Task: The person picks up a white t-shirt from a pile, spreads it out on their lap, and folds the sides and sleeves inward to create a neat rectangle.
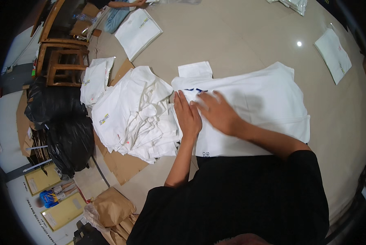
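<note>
A white T-shirt (250,110) lies spread on the tiled floor before me, its collar end to the left and one sleeve (195,69) sticking out at the far side. Dark blue print shows near my fingers, and more print sits at the near edge. My left hand (187,118) rests flat near the collar end, fingers together and pointing away from me. Blurred by motion, my right hand (218,111) is over the shirt just right of it, fingers apart and nothing held. Left of the shirt is a heap of white T-shirts (140,113) bearing print.
Under the heap lies cardboard (126,171). Folded shirts (138,33) lie at the far left, near another person's arm (121,4); a folded shirt (334,56) is far right. Black plastic bags (71,144), a wooden stool (68,67) and a brown paper package (114,205) stand left.
</note>
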### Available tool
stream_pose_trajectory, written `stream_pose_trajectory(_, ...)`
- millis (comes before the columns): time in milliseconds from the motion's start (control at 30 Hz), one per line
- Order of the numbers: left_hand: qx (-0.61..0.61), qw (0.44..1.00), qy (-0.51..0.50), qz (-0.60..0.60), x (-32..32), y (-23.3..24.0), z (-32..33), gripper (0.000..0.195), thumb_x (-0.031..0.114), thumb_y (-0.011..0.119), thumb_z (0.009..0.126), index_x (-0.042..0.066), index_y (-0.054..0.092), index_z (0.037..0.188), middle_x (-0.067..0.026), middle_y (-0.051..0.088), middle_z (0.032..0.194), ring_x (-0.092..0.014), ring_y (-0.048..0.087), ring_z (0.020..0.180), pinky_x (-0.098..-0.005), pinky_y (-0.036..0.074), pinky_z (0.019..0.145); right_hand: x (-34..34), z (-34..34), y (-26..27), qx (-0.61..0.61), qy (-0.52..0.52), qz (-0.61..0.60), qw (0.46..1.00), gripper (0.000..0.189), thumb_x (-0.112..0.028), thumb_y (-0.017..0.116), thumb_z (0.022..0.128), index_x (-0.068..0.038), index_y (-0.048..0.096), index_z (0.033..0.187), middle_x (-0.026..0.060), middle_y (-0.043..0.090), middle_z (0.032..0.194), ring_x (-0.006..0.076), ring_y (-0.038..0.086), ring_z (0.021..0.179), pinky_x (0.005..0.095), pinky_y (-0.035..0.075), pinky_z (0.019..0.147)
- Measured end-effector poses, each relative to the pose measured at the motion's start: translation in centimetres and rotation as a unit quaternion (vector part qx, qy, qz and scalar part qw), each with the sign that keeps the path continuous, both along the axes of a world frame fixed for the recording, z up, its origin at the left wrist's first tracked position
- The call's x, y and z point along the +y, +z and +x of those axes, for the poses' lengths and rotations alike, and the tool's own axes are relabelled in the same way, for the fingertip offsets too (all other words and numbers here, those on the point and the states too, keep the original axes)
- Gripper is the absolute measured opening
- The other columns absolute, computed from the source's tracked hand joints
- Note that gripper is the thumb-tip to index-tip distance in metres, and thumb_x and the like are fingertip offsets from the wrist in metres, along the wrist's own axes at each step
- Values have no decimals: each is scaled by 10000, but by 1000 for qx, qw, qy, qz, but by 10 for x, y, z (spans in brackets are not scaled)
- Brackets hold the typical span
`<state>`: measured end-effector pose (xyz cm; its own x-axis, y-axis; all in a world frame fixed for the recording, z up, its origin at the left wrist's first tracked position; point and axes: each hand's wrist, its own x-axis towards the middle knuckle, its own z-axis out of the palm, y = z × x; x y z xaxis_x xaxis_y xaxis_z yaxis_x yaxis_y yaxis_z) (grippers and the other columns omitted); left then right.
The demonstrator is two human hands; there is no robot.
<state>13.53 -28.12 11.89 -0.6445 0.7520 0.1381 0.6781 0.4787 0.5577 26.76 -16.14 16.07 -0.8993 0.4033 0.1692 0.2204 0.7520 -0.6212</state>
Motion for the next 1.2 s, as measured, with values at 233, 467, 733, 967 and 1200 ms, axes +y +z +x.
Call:
stream_pose_trajectory(233,-141,978,73,138,-13,-16,-14,475,159,402,1115,-70,440,1529,-243,448,1596,-365,430,1476,-441,301,1230,-30,23,-17,-33,88,27,995,879,-523,660,956,13,375,1590,224,265,1703,415,230,1581,610,206,1255)
stream_pose_trajectory(467,-132,973,127,140,-46,-18,5,389,115,428,1098,-46,535,1435,-205,560,1448,-322,515,1365,-418,366,1171,-32,23,-16,-51,93,42,993,866,-525,649,964,25,386,1580,249,275,1690,421,222,1583,618,197,1256)
stream_pose_trajectory(733,-24,995,36,86,-56,-3,27,404,53,484,1039,-25,537,1432,-249,516,1422,-405,510,1286,-503,384,1120,-24,-4,-7,-16,190,65,979,680,-409,534,1055,35,413,1556,217,323,1675,360,253,1583,552,193,1285)
stream_pose_trajectory(967,-92,991,40,94,-49,-8,26,542,149,408,1083,-15,342,1596,-296,338,1627,-472,310,1525,-486,282,1238,-25,2,-30,-28,192,61,979,715,-498,403,1100,-19,312,1623,139,266,1719,298,202,1609,551,154,1297)
stream_pose_trajectory(1200,-86,992,62,-68,-27,-24,-19,623,314,300,1133,-57,234,1629,-275,242,1702,-435,232,1581,-448,225,1272,-15,-3,-31,-49,228,-19,972,736,-527,387,1105,-3,323,1617,206,244,1715,351,191,1607,561,148,1293)
